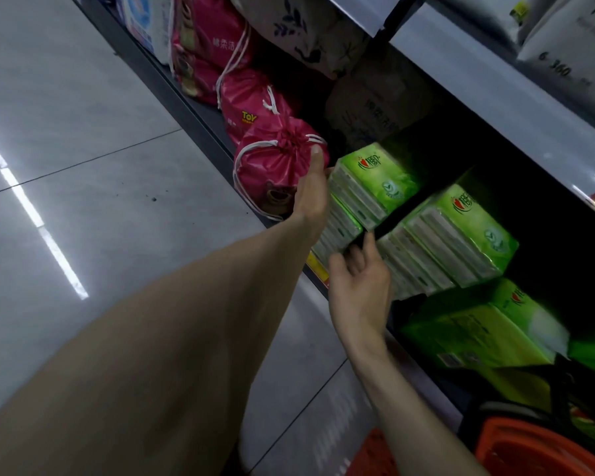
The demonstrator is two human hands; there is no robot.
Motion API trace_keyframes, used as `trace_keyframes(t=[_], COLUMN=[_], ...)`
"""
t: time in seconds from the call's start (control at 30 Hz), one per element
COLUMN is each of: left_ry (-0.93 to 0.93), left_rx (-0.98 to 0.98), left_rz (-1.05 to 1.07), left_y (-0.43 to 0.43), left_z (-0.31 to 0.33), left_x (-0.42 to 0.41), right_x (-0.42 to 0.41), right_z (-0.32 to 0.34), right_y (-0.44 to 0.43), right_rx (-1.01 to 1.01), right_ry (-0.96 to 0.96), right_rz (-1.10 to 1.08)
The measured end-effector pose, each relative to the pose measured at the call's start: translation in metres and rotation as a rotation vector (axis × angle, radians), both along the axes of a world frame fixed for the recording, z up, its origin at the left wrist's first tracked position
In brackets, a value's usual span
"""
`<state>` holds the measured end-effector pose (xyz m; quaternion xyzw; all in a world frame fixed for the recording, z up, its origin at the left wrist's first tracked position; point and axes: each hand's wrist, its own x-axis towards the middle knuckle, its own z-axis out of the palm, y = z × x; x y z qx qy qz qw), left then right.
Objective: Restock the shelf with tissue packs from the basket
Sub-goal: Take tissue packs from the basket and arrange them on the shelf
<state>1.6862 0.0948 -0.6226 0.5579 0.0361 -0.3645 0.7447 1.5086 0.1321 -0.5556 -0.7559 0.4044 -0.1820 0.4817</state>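
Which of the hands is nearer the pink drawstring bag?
Left. The left hand lies right beside the pink drawstring bag, thumb against it. The right hand is lower, at the green packs, apart from the bag.

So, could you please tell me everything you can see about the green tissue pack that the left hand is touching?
The green tissue pack is a glossy plastic-wrapped bundle of several slim packets, their pale edges facing the aisle, with red lettering and a round emblem on top. It lies tilted on another green pack at the front of the bottom shelf, beside a pink drawstring bag. The left hand presses its end; the right hand hovers open just below.
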Motion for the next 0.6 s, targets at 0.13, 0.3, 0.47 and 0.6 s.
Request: trace_keyframes(t=[0.13,0.3,0.47,0.6], left_ry=[0.006,0.035,0.109,0.085], left_rx=[0.057,0.022,-0.002,0.027], left_rz=[0.044,0.084,0.043,-0.048], left_y=[-0.019,-0.021,0.019,0.036], left_z=[-0.038,-0.041,0.008,0.048], left_x=[0.012,0.021,-0.012,-0.037], right_x=[-0.001,-0.003,-0.005,-0.004], right_z=[0.001,0.003,-0.003,-0.004], right_y=[-0.004,-0.001,-0.001,-0.003], right_rx=[-0.099,-0.148,-0.135,-0.100], right_ry=[0.073,0.052,0.023,-0.101], right_rz=[0.025,0.003,0.019,-0.107])
